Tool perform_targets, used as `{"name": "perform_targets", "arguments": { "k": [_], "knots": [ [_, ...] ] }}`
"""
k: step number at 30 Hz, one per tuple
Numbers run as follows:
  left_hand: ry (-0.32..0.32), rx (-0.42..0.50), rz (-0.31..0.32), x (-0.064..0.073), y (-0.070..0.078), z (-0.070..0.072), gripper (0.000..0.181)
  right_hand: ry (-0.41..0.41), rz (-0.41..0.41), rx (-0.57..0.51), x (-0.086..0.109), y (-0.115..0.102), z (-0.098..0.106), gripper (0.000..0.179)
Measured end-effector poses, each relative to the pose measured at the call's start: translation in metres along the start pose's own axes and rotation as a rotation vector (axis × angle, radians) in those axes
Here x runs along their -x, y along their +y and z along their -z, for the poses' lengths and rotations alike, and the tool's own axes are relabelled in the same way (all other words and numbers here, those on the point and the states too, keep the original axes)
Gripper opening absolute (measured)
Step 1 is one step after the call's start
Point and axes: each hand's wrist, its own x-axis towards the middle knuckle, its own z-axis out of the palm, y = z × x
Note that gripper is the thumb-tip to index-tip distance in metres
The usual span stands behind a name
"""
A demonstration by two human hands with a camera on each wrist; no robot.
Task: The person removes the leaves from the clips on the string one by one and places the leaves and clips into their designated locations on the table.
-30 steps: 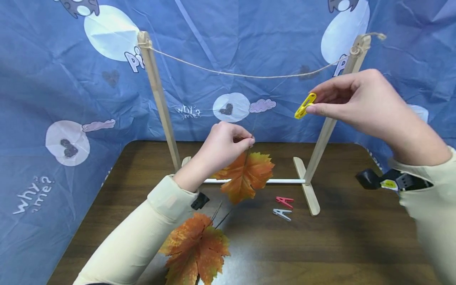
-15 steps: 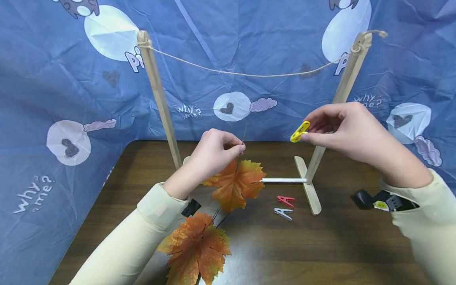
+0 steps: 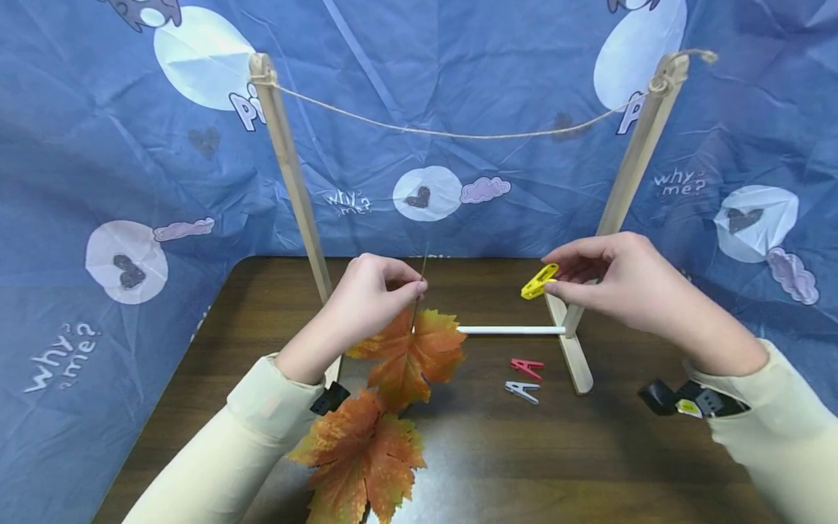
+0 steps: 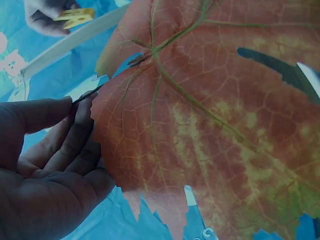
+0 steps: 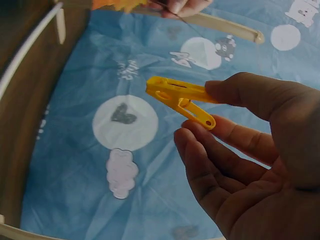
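Note:
My left hand (image 3: 374,298) pinches the thin stem of an orange artificial maple leaf (image 3: 414,358), which hangs below the fingers. In the left wrist view that leaf (image 4: 200,110) fills most of the picture, its stem between thumb and fingers. My right hand (image 3: 612,287) holds a yellow clothespin (image 3: 540,281) by its handle end between thumb and fingers. The right wrist view shows the clothespin (image 5: 175,92) with its nose pointing away from the palm. Both hands are below a sagging string (image 3: 458,135), apart from each other.
The string is tied between two wooden posts (image 3: 291,167) joined low down by a white rod (image 3: 511,330). A second orange leaf (image 3: 366,458) lies on the brown table (image 3: 589,466) at the front. A red clothespin (image 3: 527,367) and a white clothespin (image 3: 521,391) lie near the right foot.
Both hands have come down. The left has moved leftward with its leaf, which now overlaps the second leaf in view; the right has lowered the yellow clothespin from near string height, slightly leftward.

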Motion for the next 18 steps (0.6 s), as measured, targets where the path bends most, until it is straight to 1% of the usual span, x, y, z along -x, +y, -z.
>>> {"name": "perform_targets", "arguments": {
  "k": [3,5,8,12,18],
  "knots": [
    [-0.006,0.005,0.011,0.006,-0.002,0.004,0.01,-0.042,-0.01,0.018,0.003,0.004,-0.006,0.025],
    [-0.012,0.006,0.015,0.011,-0.003,0.007,0.01,-0.067,-0.036,0.02,0.004,0.006,-0.01,0.026],
    [-0.018,0.003,0.014,0.017,-0.004,0.01,0.01,-0.085,-0.053,0.018,0.007,0.008,-0.017,0.026],
    [-0.022,0.001,0.011,0.023,-0.006,0.012,0.009,-0.093,-0.047,0.012,0.01,0.013,-0.027,0.026],
    [-0.047,-0.019,0.032,0.027,-0.009,0.012,0.009,-0.127,-0.036,-0.038,0.016,0.023,-0.043,0.03]
  ]
}}
